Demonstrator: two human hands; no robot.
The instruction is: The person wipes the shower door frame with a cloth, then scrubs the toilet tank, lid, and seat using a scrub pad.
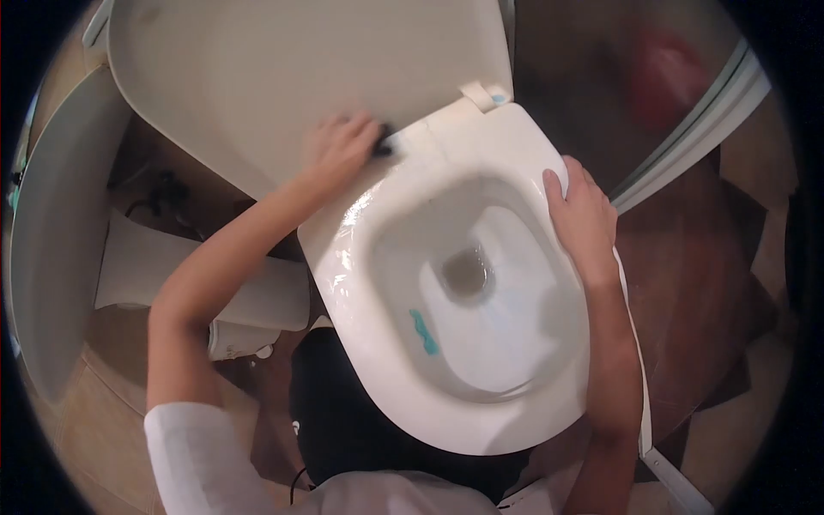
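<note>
A white toilet bowl (463, 352) fills the middle of the view, with its ring-shaped toilet seat (481, 433) down and its lid (283, 69) raised behind. Motion blurs my left hand (342, 146), which is closed around a small dark scrubbing item (383, 142) at the back left of the seat, by the lid's lower edge. The item's exact kind is unclear. Wet, shiny streaks lie on the seat's left side. My right hand (585, 215) grips the seat's right edge, thumb on top and fingers over the outer side. A teal gel streak (422, 332) clings inside the bowl.
To the left stand a bidet-like white fixture (163, 257) and a curved pale panel (56, 240). A white-framed shower edge (695, 129) runs close along the right, with a blurred red object (668, 79) behind it. Brown tiles (695, 283) cover the floor.
</note>
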